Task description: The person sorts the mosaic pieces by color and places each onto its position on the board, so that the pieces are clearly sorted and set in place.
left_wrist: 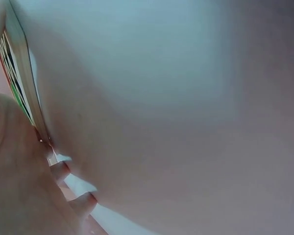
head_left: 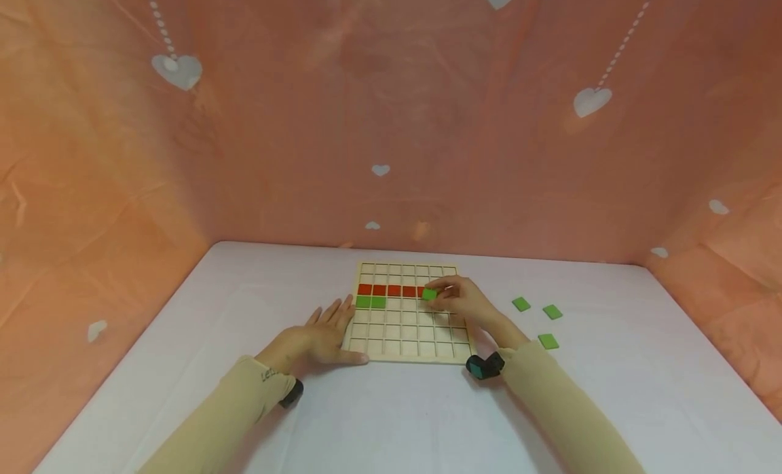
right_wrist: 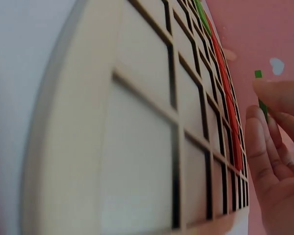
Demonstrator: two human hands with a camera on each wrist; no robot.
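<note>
A wooden grid board (head_left: 391, 331) lies on the white table. One of its rows holds several red tiles (head_left: 394, 290); just below them, at the left end, sit two green tiles (head_left: 370, 302). My right hand (head_left: 464, 301) pinches another green tile (head_left: 430, 294) between thumb and fingers over the right part of the board. In the right wrist view this pinched tile (right_wrist: 262, 105) appears edge-on. My left hand (head_left: 326, 335) rests at the board's left edge, fingers spread and straight, thumb along the near corner. The left wrist view shows the board's side edge (left_wrist: 27, 73) beside that hand.
Three loose green tiles lie on the table right of the board: one farther left (head_left: 521, 303), one behind (head_left: 552, 312) and one nearer (head_left: 548, 341). A pink cloth backdrop (head_left: 391, 121) with white hearts surrounds the table (head_left: 379, 420). Each wrist wears a dark camera (head_left: 485, 366).
</note>
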